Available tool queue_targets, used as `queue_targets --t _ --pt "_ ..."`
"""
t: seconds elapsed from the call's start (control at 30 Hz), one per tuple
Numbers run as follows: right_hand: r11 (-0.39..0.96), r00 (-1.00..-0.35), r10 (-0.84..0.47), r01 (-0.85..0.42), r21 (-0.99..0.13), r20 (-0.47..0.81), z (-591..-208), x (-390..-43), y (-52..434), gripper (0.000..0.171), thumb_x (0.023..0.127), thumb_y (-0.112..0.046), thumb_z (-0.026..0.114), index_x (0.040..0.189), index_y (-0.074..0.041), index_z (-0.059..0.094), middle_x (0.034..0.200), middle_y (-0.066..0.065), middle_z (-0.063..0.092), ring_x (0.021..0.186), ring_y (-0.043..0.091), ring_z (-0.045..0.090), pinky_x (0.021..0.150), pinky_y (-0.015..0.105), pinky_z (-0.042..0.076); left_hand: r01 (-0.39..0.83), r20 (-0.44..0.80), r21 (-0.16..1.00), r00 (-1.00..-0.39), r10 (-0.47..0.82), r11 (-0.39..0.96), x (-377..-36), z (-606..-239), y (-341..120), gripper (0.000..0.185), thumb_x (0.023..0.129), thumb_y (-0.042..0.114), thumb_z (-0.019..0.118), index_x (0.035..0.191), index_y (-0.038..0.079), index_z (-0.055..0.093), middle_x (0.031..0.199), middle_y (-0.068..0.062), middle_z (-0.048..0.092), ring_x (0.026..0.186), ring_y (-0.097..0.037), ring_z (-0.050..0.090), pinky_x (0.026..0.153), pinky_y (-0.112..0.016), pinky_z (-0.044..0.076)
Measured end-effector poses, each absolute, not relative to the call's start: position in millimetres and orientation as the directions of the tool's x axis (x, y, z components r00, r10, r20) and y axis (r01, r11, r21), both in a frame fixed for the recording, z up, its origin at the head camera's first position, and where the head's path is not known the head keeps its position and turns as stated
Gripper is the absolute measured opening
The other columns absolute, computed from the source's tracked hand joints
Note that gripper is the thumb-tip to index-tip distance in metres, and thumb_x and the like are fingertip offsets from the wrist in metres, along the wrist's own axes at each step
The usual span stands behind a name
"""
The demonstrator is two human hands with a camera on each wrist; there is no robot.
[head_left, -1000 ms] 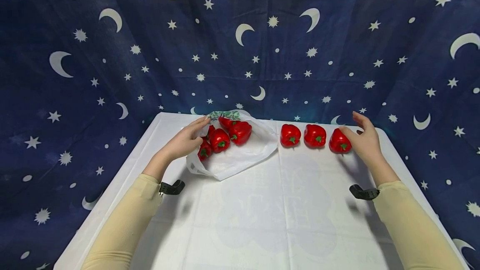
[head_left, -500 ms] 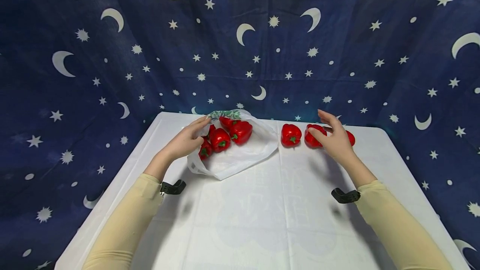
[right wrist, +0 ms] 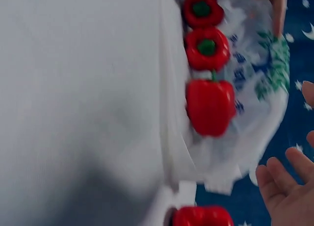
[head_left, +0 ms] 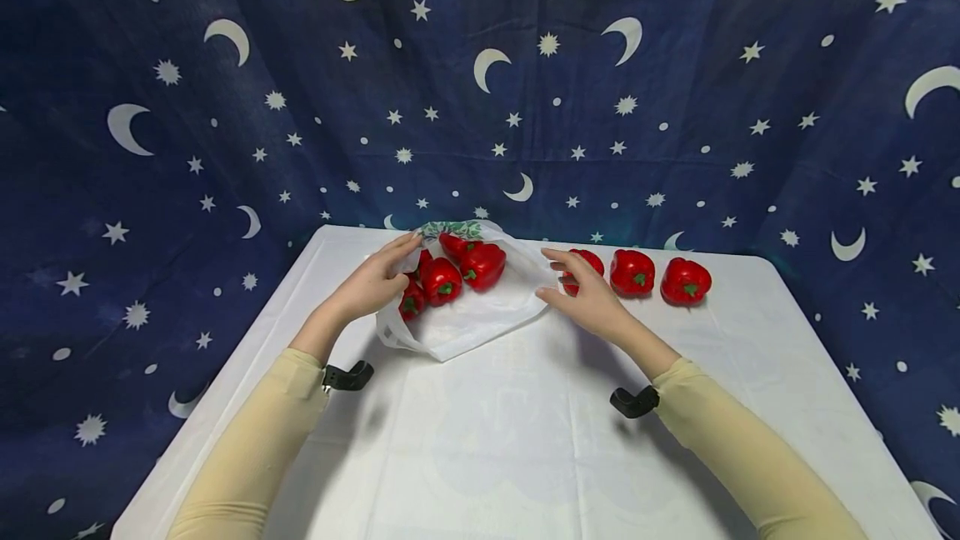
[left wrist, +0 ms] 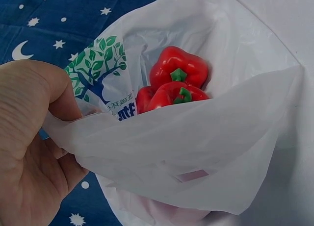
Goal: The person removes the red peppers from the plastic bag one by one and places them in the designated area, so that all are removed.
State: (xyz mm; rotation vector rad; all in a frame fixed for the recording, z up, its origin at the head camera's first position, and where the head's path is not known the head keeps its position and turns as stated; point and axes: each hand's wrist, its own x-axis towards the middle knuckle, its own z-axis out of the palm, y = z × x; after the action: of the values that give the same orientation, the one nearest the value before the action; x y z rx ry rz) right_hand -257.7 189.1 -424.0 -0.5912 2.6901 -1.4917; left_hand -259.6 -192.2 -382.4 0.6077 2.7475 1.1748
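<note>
A white plastic bag printed with a green tree lies on its side with its mouth open. Several red bell peppers with green stems lie inside it. My left hand pinches the bag's rim, thumb and fingers on the plastic in the left wrist view. At the bag's right edge my right hand has its fingers apart and holds nothing. Behind it a red bell pepper is partly hidden. To the right sit a second pepper and a third pepper in a row.
The white-covered table runs toward me. A dark blue curtain with moons and stars stands behind it and along both sides. A black wrist strap mount is on the left wrist, another mount on the right.
My right hand has moved left from the rightmost pepper, past the middle one, to the bag's right edge. The left hand and the bag stay put.
</note>
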Motion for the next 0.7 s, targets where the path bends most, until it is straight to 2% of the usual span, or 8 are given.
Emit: queue_targets --t 0.17,0.27,0.33,0.4,0.57,0.63,0.7 --pt "0.468 -0.899 -0.419 -0.333 -0.819 0.126 -437 -261 163 0.070 0.092 -0.036 0.076 0.154 -0.023 0.045 0.155 0.006 0.043 0.135 0.036 0.048 0.105 0.052 0.045 0.344 0.090 0.708 -0.910 0.404 0.617 -260 -384 -193 0.070 0.097 0.000 0.048 0.163 0.017 0.029 0.170 0.003 0.016 0.145 -0.022 0.034 0.085 -0.043 0.041" --pt "0.478 -0.890 -0.445 -0.328 -0.815 0.098 -443 -263 151 0.073 0.092 -0.039 0.076 0.155 -0.021 0.044 0.156 0.006 0.042 0.136 0.036 0.047 0.105 0.050 0.046 0.359 0.102 0.701 -0.906 0.412 0.616 -261 -385 -193 0.071 0.097 -0.001 0.048 0.163 0.017 0.030 0.170 0.003 0.016 0.137 -0.022 0.041 0.081 -0.043 0.041" --pt "0.478 -0.889 -0.451 -0.320 -0.818 0.085 -446 -265 143 0.076 0.092 -0.040 0.075 0.156 -0.019 0.042 0.156 0.007 0.041 0.137 0.038 0.046 0.105 0.050 0.046 0.364 0.105 0.697 -0.904 0.414 0.618 -261 -385 -193 0.071 0.097 -0.001 0.048 0.163 0.016 0.030 0.170 0.002 0.016 0.123 -0.025 0.051 0.078 -0.042 0.041" --pt "0.477 -0.891 -0.447 -0.315 -0.820 0.082 -449 -267 136 0.077 0.092 -0.039 0.075 0.157 -0.016 0.040 0.157 0.007 0.039 0.138 0.039 0.045 0.105 0.051 0.045 0.366 0.108 0.693 -0.904 0.413 0.621 -261 -384 -192 0.071 0.096 -0.001 0.048 0.163 0.016 0.030 0.170 0.002 0.016 0.115 -0.024 0.053 0.076 -0.042 0.041" --pt "0.500 -0.909 -0.403 -0.313 -0.808 0.103 -457 -277 119 0.078 0.092 -0.035 0.074 0.158 -0.014 0.039 0.157 0.013 0.038 0.137 0.040 0.045 0.104 0.051 0.046 0.358 0.109 0.693 -0.910 0.400 0.626 -264 -382 -190 0.071 0.096 0.001 0.048 0.163 0.015 0.029 0.170 0.004 0.016 0.119 -0.020 0.048 0.080 -0.041 0.041" --pt "0.531 -0.919 -0.378 -0.317 -0.785 0.115 -460 -281 112 0.077 0.092 -0.035 0.074 0.157 -0.013 0.039 0.156 0.015 0.039 0.137 0.039 0.045 0.105 0.051 0.045 0.354 0.107 0.692 -0.912 0.396 0.629 -265 -381 -189 0.071 0.096 0.002 0.049 0.163 0.015 0.029 0.170 0.004 0.015 0.108 -0.020 0.052 0.080 -0.042 0.041" --pt "0.560 -0.927 -0.351 -0.321 -0.764 0.131 -463 -286 105 0.076 0.093 -0.033 0.073 0.156 -0.010 0.039 0.156 0.016 0.039 0.139 0.037 0.044 0.109 0.051 0.041 0.351 0.103 0.694 -0.912 0.396 0.629 -266 -381 -188 0.070 0.096 0.002 0.049 0.163 0.015 0.029 0.170 0.005 0.015 0.088 -0.021 0.052 0.077 -0.042 0.041"
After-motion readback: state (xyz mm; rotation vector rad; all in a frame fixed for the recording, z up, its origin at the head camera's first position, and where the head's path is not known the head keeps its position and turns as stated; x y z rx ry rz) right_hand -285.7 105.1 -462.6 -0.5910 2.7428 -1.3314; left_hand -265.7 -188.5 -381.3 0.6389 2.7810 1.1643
